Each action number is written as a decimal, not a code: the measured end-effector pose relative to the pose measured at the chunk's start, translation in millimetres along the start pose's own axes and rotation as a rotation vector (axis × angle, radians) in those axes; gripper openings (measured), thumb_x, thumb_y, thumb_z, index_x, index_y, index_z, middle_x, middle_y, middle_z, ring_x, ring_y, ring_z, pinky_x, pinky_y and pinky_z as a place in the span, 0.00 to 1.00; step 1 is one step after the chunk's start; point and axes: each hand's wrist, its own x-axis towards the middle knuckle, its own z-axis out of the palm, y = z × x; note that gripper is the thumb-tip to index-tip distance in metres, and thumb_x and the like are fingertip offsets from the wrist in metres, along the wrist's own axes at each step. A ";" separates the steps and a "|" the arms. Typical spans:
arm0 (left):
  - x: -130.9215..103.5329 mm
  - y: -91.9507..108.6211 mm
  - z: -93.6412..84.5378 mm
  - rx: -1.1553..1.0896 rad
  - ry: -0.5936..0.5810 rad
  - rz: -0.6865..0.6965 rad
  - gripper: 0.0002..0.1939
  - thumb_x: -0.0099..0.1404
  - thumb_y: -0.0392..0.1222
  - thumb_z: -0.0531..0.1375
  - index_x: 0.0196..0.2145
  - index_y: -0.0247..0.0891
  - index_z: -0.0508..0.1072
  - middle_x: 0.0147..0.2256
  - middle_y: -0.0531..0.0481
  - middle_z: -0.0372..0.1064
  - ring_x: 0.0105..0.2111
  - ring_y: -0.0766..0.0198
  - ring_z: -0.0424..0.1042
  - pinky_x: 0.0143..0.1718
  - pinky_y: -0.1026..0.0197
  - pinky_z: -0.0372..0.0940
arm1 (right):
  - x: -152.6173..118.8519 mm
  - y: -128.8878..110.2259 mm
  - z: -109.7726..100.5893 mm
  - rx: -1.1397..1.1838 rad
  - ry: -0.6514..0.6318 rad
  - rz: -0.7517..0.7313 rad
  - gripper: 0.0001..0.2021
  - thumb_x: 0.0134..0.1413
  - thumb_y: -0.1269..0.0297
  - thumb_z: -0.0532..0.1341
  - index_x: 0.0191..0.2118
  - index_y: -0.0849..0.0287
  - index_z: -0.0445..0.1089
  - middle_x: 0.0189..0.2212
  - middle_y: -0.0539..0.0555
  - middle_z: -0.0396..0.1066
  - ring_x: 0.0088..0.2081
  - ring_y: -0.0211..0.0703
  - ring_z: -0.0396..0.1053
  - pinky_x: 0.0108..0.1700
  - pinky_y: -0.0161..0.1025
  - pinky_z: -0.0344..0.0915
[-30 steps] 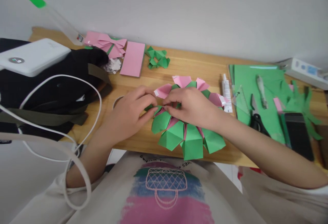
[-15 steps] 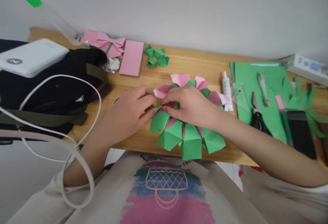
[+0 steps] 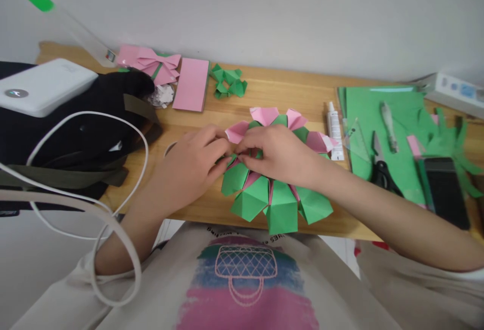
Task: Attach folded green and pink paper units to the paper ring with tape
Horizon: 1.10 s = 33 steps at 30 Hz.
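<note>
A round folded-paper piece (image 3: pixel 282 209) with green and pink petals lies near the front edge of the wooden table. At its left side my left hand (image 3: pixel 196 161) pinches the paper edge between thumb and fingers. My right hand (image 3: pixel 280 153) reaches over the middle of the piece, its fingertips closed on the same left part, almost touching the left fingertips. The exact fold between the fingertips is hidden by them. Pink petals show beyond my right hand, green ones on the near side.
Behind lie a small green folded ring (image 3: pixel 229 82), a pink paper stack (image 3: pixel 191 84) and a pink bow (image 3: pixel 161 63). Right: glue tube (image 3: pixel 335 133), scissors (image 3: pixel 381 169), green sheets (image 3: pixel 397 113), phone (image 3: pixel 446 191). Left: black bag (image 3: pixel 102 103), power bank (image 3: pixel 45 87), looping white cable (image 3: pixel 145 143).
The view has shifted slightly. Both hands keep almost the same pinch on the paper piece, with no other clear movement.
</note>
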 end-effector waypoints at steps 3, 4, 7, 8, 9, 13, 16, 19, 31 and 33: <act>-1.2 0.5 4.4 0.010 0.028 -0.008 0.08 0.68 0.38 0.52 0.36 0.36 0.70 0.41 0.41 0.70 0.40 0.51 0.72 0.39 0.50 0.67 | -0.3 1.4 0.8 0.018 0.005 -0.010 0.06 0.53 0.75 0.60 0.33 0.62 0.76 0.30 0.53 0.75 0.31 0.38 0.68 0.32 0.36 0.55; -1.8 0.6 6.0 0.009 0.045 -0.012 0.08 0.69 0.38 0.52 0.36 0.36 0.70 0.41 0.41 0.70 0.40 0.51 0.72 0.39 0.50 0.67 | -0.1 1.9 0.9 0.020 0.005 -0.011 0.06 0.53 0.75 0.60 0.33 0.62 0.76 0.30 0.52 0.75 0.30 0.38 0.67 0.32 0.36 0.55; -2.9 0.7 10.0 -0.017 0.092 -0.014 0.08 0.69 0.38 0.53 0.36 0.35 0.70 0.42 0.40 0.70 0.40 0.51 0.72 0.38 0.50 0.68 | 1.4 3.1 -1.4 0.004 -0.007 -0.029 0.06 0.53 0.75 0.60 0.33 0.62 0.76 0.29 0.51 0.74 0.30 0.37 0.67 0.32 0.36 0.54; -3.0 0.7 10.8 -0.030 0.104 -0.011 0.08 0.69 0.38 0.53 0.36 0.35 0.70 0.42 0.40 0.70 0.40 0.51 0.72 0.38 0.50 0.68 | 2.4 3.4 -3.2 -0.007 -0.015 -0.040 0.07 0.54 0.75 0.60 0.33 0.62 0.76 0.29 0.51 0.74 0.30 0.37 0.66 0.32 0.36 0.53; -3.1 0.9 11.3 -0.046 0.112 -0.007 0.07 0.69 0.38 0.53 0.36 0.34 0.70 0.42 0.40 0.70 0.40 0.52 0.72 0.38 0.50 0.68 | 3.7 3.7 -5.4 -0.018 -0.030 -0.053 0.07 0.53 0.76 0.60 0.33 0.62 0.76 0.29 0.50 0.73 0.30 0.36 0.65 0.32 0.36 0.53; -3.1 2.4 12.8 -0.125 0.144 -0.002 0.07 0.69 0.37 0.53 0.37 0.34 0.70 0.42 0.40 0.70 0.40 0.53 0.72 0.39 0.51 0.68 | 10.3 5.2 -15.5 -0.033 -0.134 -0.115 0.07 0.51 0.77 0.62 0.30 0.61 0.76 0.23 0.46 0.68 0.25 0.32 0.59 0.30 0.35 0.50; -3.7 3.6 15.6 -0.159 0.180 0.002 0.06 0.69 0.35 0.54 0.37 0.34 0.70 0.43 0.39 0.69 0.42 0.54 0.72 0.42 0.52 0.68 | 15.4 7.5 -19.4 -0.030 -0.188 -0.172 0.07 0.50 0.77 0.62 0.25 0.61 0.73 0.17 0.43 0.61 0.22 0.31 0.54 0.29 0.35 0.49; -4.3 3.7 20.4 -0.176 0.223 -0.016 0.06 0.68 0.34 0.54 0.36 0.35 0.71 0.44 0.39 0.68 0.45 0.54 0.71 0.45 0.52 0.68 | 19.3 11.7 -18.8 -0.056 -0.179 -0.256 0.09 0.51 0.76 0.61 0.23 0.60 0.72 0.17 0.43 0.62 0.21 0.31 0.54 0.30 0.35 0.48; -25.6 2.5 41.7 -0.629 0.500 -0.536 0.09 0.63 0.42 0.61 0.41 0.39 0.74 0.39 0.48 0.76 0.39 0.60 0.75 0.42 0.56 0.70 | 22.0 20.3 -13.8 -0.123 -0.059 -0.301 0.10 0.60 0.68 0.57 0.27 0.60 0.68 0.22 0.49 0.66 0.25 0.36 0.61 0.30 0.34 0.50; -25.9 2.1 44.7 -0.762 0.431 -0.554 0.06 0.62 0.42 0.61 0.36 0.39 0.77 0.36 0.49 0.78 0.38 0.60 0.76 0.41 0.58 0.71 | 22.3 20.4 -12.5 -0.145 -0.015 -0.320 0.11 0.60 0.67 0.58 0.26 0.59 0.66 0.19 0.47 0.62 0.23 0.36 0.58 0.29 0.35 0.50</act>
